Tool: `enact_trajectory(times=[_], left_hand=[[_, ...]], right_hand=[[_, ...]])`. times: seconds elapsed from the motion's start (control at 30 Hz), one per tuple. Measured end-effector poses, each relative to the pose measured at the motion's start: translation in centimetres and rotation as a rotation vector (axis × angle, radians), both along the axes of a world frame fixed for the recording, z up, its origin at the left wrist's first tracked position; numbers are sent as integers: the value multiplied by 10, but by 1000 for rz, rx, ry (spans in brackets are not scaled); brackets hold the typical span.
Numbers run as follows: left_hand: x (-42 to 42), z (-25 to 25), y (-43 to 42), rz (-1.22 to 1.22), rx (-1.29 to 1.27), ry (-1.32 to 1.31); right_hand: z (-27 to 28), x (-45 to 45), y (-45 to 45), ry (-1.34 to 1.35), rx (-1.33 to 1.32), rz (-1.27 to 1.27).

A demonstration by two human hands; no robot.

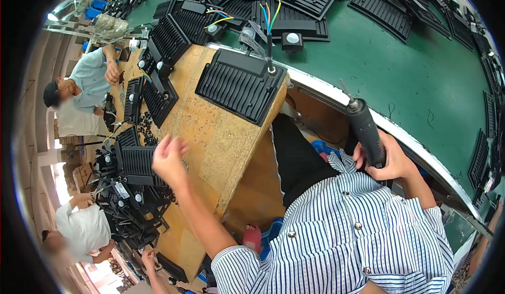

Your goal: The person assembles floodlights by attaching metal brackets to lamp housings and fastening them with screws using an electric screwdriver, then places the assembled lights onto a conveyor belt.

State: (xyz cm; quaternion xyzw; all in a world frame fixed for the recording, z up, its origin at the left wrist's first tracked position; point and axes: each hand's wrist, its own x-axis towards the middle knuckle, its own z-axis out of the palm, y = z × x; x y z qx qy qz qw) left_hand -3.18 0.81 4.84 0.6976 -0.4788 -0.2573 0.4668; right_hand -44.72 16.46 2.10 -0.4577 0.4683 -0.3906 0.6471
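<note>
My right hand point(392, 160) is wrapped round a black electric screwdriver point(364, 131), its bit pointing up and away over the green table's edge. My left hand point(170, 160) is raised over the wooden bench, slightly blurred, with its fingers bent together; whatever they hold, if anything, cannot be made out. Near it lies a scatter of small black parts point(149, 131). A black finned floodlight housing point(239, 86) lies fins up on the bench's far corner, a cable with coloured wires point(270, 36) rising from its corner.
More finned housings point(138, 162) are heaped on the left of the wooden bench point(210, 152). The green table point(368, 68) carries several housings and a small sensor block point(292, 42). Two people point(87, 78) point(84, 231) sit across the bench; another person's hand point(149, 260) shows at the bottom.
</note>
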Motion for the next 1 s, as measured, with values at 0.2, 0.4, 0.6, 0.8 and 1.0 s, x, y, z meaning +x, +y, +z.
enact_trajectory(times=[0.2, 0.4, 0.6, 0.8, 1.0], left_hand=[[-130, -10, 4, -565, 333, 791], [-149, -8, 3, -534, 253, 854], [-146, -8, 3, -654, 405, 872], [-150, -7, 6, -734, 433, 901], [-147, -3, 4, -830, 441, 686]], right_hand=[[5, 11, -13, 172, -114, 201], [10, 5, -11, 272, -107, 234], [17, 8, -18, 379, -95, 286], [23, 11, -21, 496, -101, 319], [35, 11, -24, 566, -35, 364]])
